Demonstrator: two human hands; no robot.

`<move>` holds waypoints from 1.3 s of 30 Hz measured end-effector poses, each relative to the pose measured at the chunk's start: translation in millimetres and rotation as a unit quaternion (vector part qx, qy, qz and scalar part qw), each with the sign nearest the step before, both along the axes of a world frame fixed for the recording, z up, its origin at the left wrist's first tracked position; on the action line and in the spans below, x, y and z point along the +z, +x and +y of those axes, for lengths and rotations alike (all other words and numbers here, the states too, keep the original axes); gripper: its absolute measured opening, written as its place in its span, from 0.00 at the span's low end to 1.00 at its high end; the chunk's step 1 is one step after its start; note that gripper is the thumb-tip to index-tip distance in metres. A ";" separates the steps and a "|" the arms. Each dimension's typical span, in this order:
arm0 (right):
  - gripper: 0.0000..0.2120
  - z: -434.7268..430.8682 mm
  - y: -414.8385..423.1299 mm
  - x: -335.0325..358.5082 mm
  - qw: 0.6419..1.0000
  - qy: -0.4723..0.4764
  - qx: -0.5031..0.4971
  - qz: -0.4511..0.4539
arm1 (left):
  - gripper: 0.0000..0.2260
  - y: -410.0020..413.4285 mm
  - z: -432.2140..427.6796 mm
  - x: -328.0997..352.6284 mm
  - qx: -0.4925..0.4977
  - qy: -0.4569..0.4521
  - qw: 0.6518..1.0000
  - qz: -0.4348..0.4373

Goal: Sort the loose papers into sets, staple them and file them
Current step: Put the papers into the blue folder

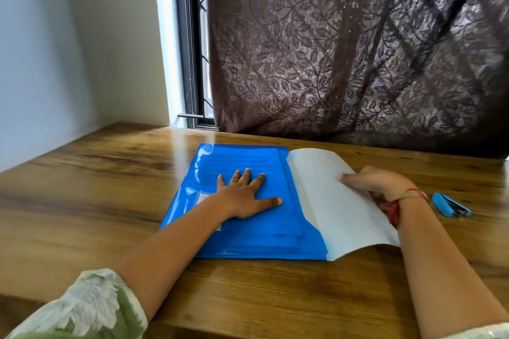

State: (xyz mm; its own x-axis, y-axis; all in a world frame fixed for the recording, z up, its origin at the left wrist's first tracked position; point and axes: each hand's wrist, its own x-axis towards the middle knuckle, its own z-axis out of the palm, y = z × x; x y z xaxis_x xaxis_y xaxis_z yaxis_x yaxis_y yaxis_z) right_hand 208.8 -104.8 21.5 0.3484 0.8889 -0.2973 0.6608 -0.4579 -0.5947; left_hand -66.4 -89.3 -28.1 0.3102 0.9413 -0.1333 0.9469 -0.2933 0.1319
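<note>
— Where is the blue folder (248, 239)?

— Flat on the wooden table (96, 201), about the middle, its far edge towards the curtain (358, 49).

— And the left hand (242, 195)?

— Palm down on the folder's blue cover. Its fingers (246, 177) are straight and spread well apart, the thumb stretched out to the right. They press on the cover and curl round nothing. One finger bears a ring (233, 180).

— The right hand (377, 184)?

— It holds the white paper (338, 215) at its right edge. The thumb (347, 177) lies on top of the sheet and the other fingers are hidden beneath it, so it is a pinch; how far those lower fingers curl I cannot tell. A red thread (396, 209) is tied round the wrist.

— Where does the paper lie?

— Along the folder's right side, its left edge tucked at the blue cover, its right side lifted off the table in a curve. One sheet or several, I cannot tell.

— Anything else?

— A blue stapler (450, 205) on the table, right of the right wrist, touching neither hand.
</note>
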 end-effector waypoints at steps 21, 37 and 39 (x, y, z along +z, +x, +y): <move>0.25 7.3 -63.6 25.5 0.944 0.141 0.150 0.256 | 0.38 29.3 -3.7 16.9 -0.045 -0.069 0.996 -0.032; 0.19 18.6 -96.4 -3.1 0.979 0.030 0.176 0.094 | 0.15 -17.6 39.3 -2.5 -0.037 -0.024 0.898 -0.437; 0.18 17.1 -100.4 -6.3 0.979 0.049 0.182 0.077 | 0.15 -18.4 40.3 -2.8 -0.039 -0.016 0.901 -0.432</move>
